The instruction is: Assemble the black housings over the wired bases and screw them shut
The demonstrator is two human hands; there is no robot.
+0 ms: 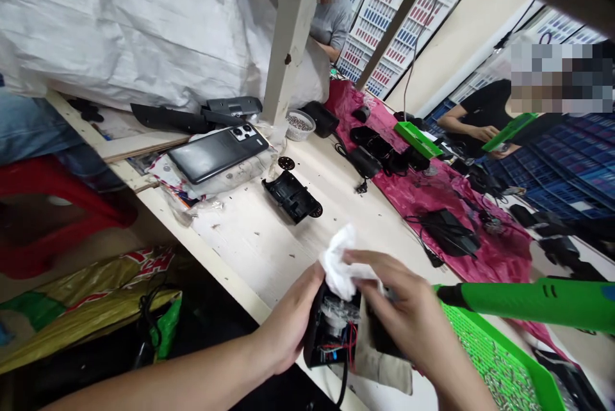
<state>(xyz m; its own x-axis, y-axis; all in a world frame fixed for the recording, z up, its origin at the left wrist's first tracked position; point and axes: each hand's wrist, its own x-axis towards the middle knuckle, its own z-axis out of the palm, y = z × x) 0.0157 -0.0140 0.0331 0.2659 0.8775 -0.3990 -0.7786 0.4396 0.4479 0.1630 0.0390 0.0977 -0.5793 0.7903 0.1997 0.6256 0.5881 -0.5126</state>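
Low in the centre of the head view, my left hand (293, 315) is wrapped round the left side of an open black device (314, 350), whose red and blue wires and a grey round part show inside. A white cloth (340, 264) is pinched in my right hand (398, 296), bunched over the device's top end. Beneath my right hand lies a beige cloth or pad (384, 366), beside the device. Up and left of both hands, an empty black shell (291, 196) rests on the white table (250, 244).
A phone (218, 152) lies at the left edge near a bowl of screws (298, 126). On the right are a green power screwdriver (528, 302), a green tray of screws (500, 360) and pink plastic (504, 251) with black parts. Two people sit beyond.
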